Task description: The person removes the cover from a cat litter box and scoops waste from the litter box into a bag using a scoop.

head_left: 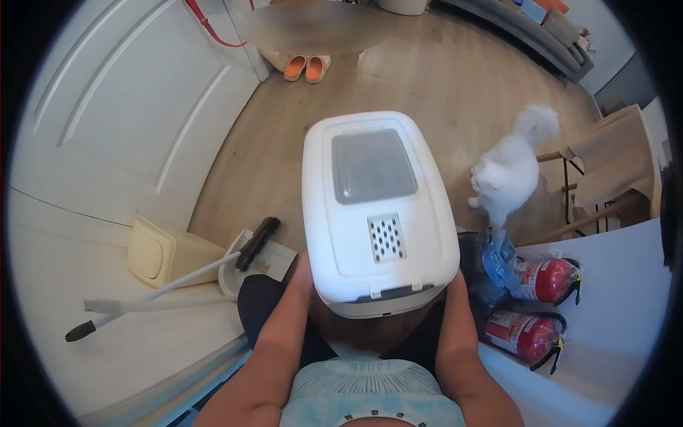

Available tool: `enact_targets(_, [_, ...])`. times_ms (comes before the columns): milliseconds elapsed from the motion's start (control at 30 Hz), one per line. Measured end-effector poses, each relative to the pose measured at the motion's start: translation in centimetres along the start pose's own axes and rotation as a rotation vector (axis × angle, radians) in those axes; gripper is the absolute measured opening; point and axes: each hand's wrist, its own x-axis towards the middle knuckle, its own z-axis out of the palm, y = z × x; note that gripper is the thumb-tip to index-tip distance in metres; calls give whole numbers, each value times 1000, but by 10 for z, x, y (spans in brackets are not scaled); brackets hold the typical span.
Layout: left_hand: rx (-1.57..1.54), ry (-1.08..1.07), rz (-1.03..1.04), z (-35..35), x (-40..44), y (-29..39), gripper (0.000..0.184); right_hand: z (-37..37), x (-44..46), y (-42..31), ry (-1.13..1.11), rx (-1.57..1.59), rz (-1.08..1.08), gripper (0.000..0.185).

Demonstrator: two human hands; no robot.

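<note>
A white covered litter box (341,270) with a grey see-through window in its lid and a small vented panel is in front of my body, between my two arms. My left hand (304,269) is at its left side and my right hand (456,282) at its right side, both holding it. The fingers of both hands are mostly hidden by the box. Just to the right of the box, a fluffy white cat (509,174) stands on the floor.
On the left are a dustpan (284,260), a broom (257,244) and a cream bin (171,249) by the white door (142,92). Two red fire extinguishers (523,336), a blue plastic bag (500,260) and a beige chair (615,156) are on the right. Orange-lined clogs (315,69) lie farther off.
</note>
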Motion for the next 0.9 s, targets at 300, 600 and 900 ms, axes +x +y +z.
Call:
enact_targets(300, [41, 249, 177, -13, 17, 34, 25, 26, -42, -65, 71, 114, -176, 14])
enact_targets(600, [-196, 155, 236, 15, -1, 66, 21, 29, -69, -122, -55, 76, -260, 22])
enact_targets(900, [-200, -78, 512, 57, 4, 153, 26, 105, -114, -175, -531, 558, -358, 31])
